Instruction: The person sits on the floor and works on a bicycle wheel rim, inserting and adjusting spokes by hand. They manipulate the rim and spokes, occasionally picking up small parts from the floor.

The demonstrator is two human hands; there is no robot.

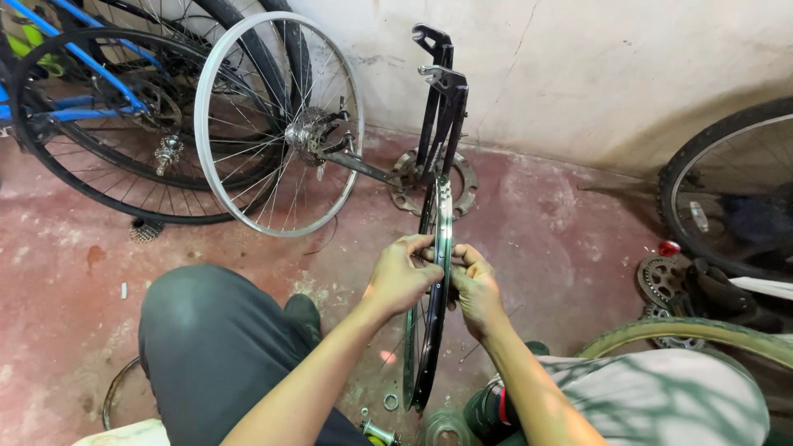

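Between my knees stands the dark wheel rim (429, 330) upright on the floor (74, 272), my left hand (402, 277) and right hand (475, 289) both closed on its upper edge to steady it

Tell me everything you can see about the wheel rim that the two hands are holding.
The wheel rim is a thin, dark, shiny metal hoop, seen edge-on and standing upright in a black stand. It carries no tyre. Thin spokes show inside its lower part. The left hand and the right hand pinch it from both sides, above the red floor.
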